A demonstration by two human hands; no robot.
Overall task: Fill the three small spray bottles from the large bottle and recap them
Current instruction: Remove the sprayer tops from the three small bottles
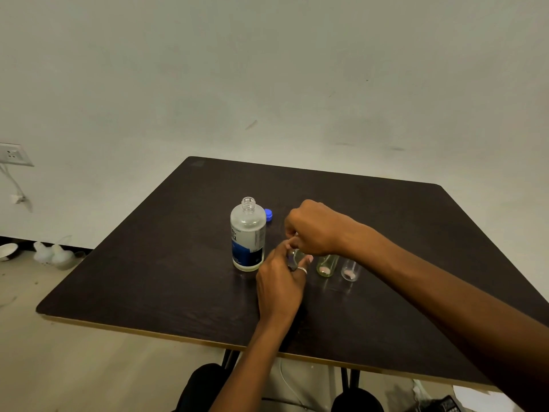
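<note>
The large clear bottle (248, 233) with a blue and white label stands uncapped on the dark table (166, 263). Its blue cap (268, 215) lies just behind it. My left hand (279, 281) grips a small spray bottle (294, 257) right of the large bottle. My right hand (312, 227) is curled over the top of that small bottle, its fingers pinching at the neck; what they pinch is hidden. Two more small bottles stand to the right: a greenish one (326, 265) and a clear one (350, 270). My right forearm hides their tops.
The table's near edge (178, 337) runs in front of my knees. A wall socket (13, 154) with a cable is at the left. White objects (53, 254) and a bowl (7, 250) lie on the floor by the wall.
</note>
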